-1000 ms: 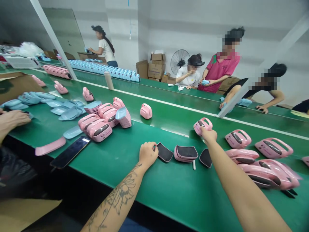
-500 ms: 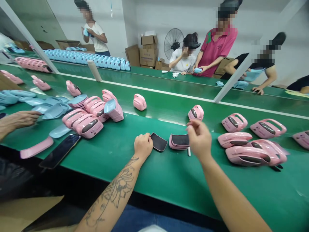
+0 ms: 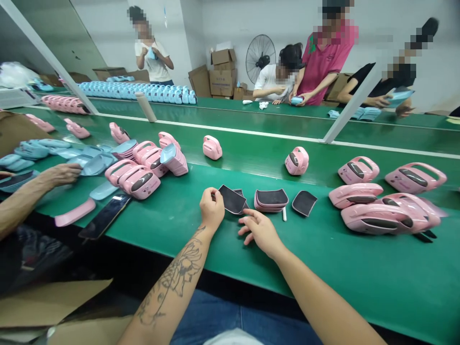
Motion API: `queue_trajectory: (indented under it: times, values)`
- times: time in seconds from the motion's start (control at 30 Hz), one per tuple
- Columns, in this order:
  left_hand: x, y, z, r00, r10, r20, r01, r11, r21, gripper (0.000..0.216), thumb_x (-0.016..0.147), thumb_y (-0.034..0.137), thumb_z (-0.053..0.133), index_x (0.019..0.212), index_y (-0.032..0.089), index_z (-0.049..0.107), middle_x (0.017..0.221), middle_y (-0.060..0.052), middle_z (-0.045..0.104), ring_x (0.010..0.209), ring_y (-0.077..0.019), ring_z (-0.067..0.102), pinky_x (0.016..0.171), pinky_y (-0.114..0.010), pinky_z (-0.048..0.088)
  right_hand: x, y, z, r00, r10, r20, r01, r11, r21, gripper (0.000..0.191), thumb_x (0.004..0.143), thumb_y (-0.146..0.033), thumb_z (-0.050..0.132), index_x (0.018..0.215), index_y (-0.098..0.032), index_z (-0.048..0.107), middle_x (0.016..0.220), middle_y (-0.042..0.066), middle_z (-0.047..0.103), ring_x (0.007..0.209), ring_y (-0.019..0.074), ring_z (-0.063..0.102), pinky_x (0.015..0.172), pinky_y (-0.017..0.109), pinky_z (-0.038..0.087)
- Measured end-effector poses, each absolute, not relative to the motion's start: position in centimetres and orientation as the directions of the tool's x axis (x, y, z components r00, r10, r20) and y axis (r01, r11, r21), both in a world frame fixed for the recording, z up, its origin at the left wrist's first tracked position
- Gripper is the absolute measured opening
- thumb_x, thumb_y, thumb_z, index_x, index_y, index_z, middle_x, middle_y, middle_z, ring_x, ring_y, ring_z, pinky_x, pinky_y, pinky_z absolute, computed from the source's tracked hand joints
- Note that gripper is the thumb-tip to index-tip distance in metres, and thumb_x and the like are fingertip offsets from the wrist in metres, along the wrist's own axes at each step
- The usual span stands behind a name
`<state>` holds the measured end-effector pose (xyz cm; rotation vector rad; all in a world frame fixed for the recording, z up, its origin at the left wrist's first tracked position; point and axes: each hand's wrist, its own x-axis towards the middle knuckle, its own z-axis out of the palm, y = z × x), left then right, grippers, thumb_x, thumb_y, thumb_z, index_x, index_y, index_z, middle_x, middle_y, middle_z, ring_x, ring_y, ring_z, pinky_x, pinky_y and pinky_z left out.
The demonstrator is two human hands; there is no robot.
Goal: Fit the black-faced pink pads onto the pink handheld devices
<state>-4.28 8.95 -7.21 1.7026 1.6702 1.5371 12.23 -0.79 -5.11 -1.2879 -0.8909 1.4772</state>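
A worker's tattooed left hand [image 3: 212, 208] pinches the near edge of a dark panel [image 3: 233, 199] at a green conveyor belt [image 3: 359, 268], fingers clenched on the piece so that it tilts up off the surface; the right hand [image 3: 260, 232] sits just beside and below that panel, fingers spread and slack, gripping nothing; whether its fingertips touch the panel cannot be told.

Just right of the held piece lies a stack of pink-rimmed panels [image 3: 271, 199]; a small white stick [image 3: 283, 214] lies at the stack's right corner, and 1 loose black piece [image 3: 304, 202] lies flat beyond it. Further right, a group of long pink casings [image 3: 388, 218] crowds the belt; 2 smaller pink units [image 3: 297, 160] stand well apart on the middle strip.

To the left, a co-worker's hand [image 3: 63, 173] rests among blue covers [image 3: 89, 165], near a cluster of pink housings [image 3: 138, 181]; a dark phone [image 3: 105, 215] lies at the belt's near edge. Across the line, 4 other workers [image 3: 325, 62] handle blue parts; a fan [image 3: 259, 52] and cardboard boxes [image 3: 223, 72] stand by the far wall.
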Motion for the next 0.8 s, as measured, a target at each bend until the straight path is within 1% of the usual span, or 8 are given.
queue_trajectory:
  times: [0.13, 0.27, 0.43, 0.5, 0.57, 0.63, 0.7, 0.8]
  values:
    - [-3.6, 8.1, -7.0, -0.205, 0.898, 0.390, 0.330, -0.311, 0.891, 0.014, 0.094, 0.034, 0.055, 0.089, 0.021, 0.058, 0.067, 0.002, 0.057, 0.053, -0.0137, 0.053, 0.054, -0.026, 0.044, 11.9, -0.9, -4.5, -0.101, 0.971, -0.218, -0.352, -0.240, -0.905, 0.055, 0.085, -0.055, 0.078, 0.124, -0.018, 0.065, 0.106, 0.009, 0.072, 0.087, 0.0224, 0.077, 0.062, 0.031, 0.065]
    - [-3.5, 6.9, -6.3, -0.142, 0.906, 0.399, 0.196, -0.369, 0.908, 0.018, 0.089, 0.038, 0.062, 0.091, 0.020, 0.064, 0.078, -0.002, 0.065, 0.065, -0.0153, 0.062, 0.062, -0.027, 0.051, 11.9, -1.0, -4.1, -0.165, 0.977, -0.133, -0.485, -0.198, -0.852, 0.061, 0.084, -0.064, 0.078, 0.128, -0.023, 0.067, 0.102, 0.006, 0.075, 0.091, 0.0217, 0.076, 0.070, 0.031, 0.064]
    - [-4.2, 5.8, -5.1, 0.064, 0.905, 0.420, 0.106, -0.425, 0.899, 0.037, 0.096, 0.043, 0.050, 0.084, 0.018, 0.075, 0.091, -0.009, 0.072, 0.082, -0.0216, 0.068, 0.073, -0.033, 0.055, 12.6, -1.7, -3.3, -0.238, 0.971, -0.027, -0.728, -0.197, -0.656, 0.060, 0.084, -0.065, 0.079, 0.131, -0.029, 0.070, 0.142, 0.006, 0.069, 0.126, 0.0271, 0.066, 0.100, 0.043, 0.058]
    - [-4.7, 7.4, -4.5, 0.121, 0.913, 0.389, 0.149, -0.404, 0.902, 0.044, 0.098, 0.045, 0.045, 0.083, 0.019, 0.077, 0.108, -0.012, 0.073, 0.099, -0.0250, 0.070, 0.083, -0.036, 0.057, 12.9, -1.8, -2.8, -0.277, 0.961, -0.024, -0.781, -0.239, -0.576, 0.064, 0.085, -0.069, 0.076, 0.133, -0.028, 0.070, 0.143, 0.007, 0.068, 0.128, 0.0294, 0.065, 0.103, 0.045, 0.054]
    - [-5.0, 11.0, -4.1, 0.063, 0.946, 0.318, 0.307, -0.322, 0.896, 0.039, 0.096, 0.045, 0.047, 0.088, 0.020, 0.075, 0.120, -0.012, 0.070, 0.112, -0.0265, 0.067, 0.093, -0.037, 0.056, 12.9, -1.8, -2.3, -0.319, 0.946, -0.053, -0.815, -0.303, -0.494, 0.072, 0.085, -0.076, 0.069, 0.138, -0.028, 0.066, 0.138, 0.010, 0.071, 0.120, 0.0301, 0.069, 0.097, 0.043, 0.055]
    - [-5.2, 16.0, -3.8, -0.062, 0.962, 0.264, 0.418, -0.215, 0.882, 0.031, 0.089, 0.040, 0.062, 0.110, 0.019, 0.070, 0.127, -0.013, 0.066, 0.119, -0.0290, 0.064, 0.103, -0.043, 0.053, 12.8, -1.7, -2.0, -0.361, 0.928, -0.094, -0.832, -0.366, -0.417, 0.080, 0.087, -0.083, 0.058, 0.143, -0.026, 0.063, 0.134, 0.012, 0.073, 0.114, 0.0299, 0.072, 0.091, 0.040, 0.055]
    - [-5.2, 21.4, -3.7, -0.147, 0.966, 0.212, 0.491, -0.115, 0.863, 0.054, 0.081, 0.034, 0.075, 0.129, 0.016, 0.059, 0.140, -0.018, 0.056, 0.129, -0.0322, 0.058, 0.114, -0.048, 0.045, 12.5, -1.5, -1.7, -0.415, 0.902, -0.119, -0.826, -0.429, -0.367, 0.084, 0.092, -0.085, 0.044, 0.143, -0.021, 0.063, 0.134, 0.015, 0.072, 0.115, 0.0300, 0.072, 0.092, 0.040, 0.054]
    - [-4.9, 27.9, -3.6, -0.214, 0.963, 0.162, 0.567, -0.012, 0.823, 0.091, 0.070, 0.031, 0.087, 0.145, 0.007, 0.041, 0.153, -0.028, 0.042, 0.149, -0.0387, 0.040, 0.124, -0.051, 0.031, 12.3, -1.2, -1.5, -0.484, 0.868, -0.106, -0.796, -0.488, -0.358, 0.080, 0.098, -0.078, 0.035, 0.138, -0.017, 0.066, 0.140, 0.016, 0.069, 0.119, 0.0302, 0.069, 0.098, 0.042, 0.053]
